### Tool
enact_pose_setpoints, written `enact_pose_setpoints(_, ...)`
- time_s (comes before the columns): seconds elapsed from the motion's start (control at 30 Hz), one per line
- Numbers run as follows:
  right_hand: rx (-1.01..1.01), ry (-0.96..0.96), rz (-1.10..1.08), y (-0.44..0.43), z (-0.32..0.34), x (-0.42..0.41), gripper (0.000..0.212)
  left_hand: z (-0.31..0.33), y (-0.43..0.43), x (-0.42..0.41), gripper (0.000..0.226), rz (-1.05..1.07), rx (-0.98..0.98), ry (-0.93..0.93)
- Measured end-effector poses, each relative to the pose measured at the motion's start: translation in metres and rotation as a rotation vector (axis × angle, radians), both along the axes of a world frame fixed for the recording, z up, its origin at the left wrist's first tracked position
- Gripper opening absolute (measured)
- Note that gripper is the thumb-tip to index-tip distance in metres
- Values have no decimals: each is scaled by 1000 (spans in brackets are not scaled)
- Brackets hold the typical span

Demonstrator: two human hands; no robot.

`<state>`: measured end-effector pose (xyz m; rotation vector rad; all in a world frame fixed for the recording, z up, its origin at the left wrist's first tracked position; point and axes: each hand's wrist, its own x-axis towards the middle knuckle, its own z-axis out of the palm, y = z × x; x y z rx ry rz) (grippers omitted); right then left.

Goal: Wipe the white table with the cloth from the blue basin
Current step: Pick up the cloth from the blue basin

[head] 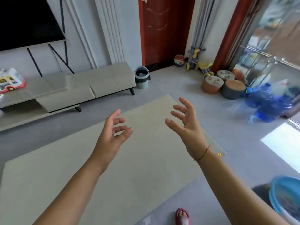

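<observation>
— Both hands, left hand point(113, 132) and right hand point(186, 125), hover over the white table point(146, 172), fingers spread and loosely bent, holding nothing.
— And the cloth?
— Presumably in the blue basin point(270, 194), low at the right past the table's near corner (its contents are too blurred to tell).
— Then turn right, reach down with the right hand, gather the cloth fully, and wring it over the basin before wiping.

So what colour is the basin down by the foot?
The basin is bright blue; the head view shows it at the lower right.
</observation>
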<state>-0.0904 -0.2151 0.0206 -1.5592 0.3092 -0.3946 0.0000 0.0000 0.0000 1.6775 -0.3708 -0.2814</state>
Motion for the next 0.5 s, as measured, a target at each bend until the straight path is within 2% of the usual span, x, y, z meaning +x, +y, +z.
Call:
enact_pose_setpoints(0.13, 21, 4, -173, -48, -4, -49, 67, -5, -73, -17, 68, -215, -1, 32)
enact_pose_setpoints(0.27, 9, 19, -310, -102, -10, -105, 68, -16, -150, -52, 60, -371, -21, 38)
enact_pose_setpoints(0.5, -11, 43, -441, -202, -23, -208, 76, -25, -280, -132, 63, -529, -1, 44)
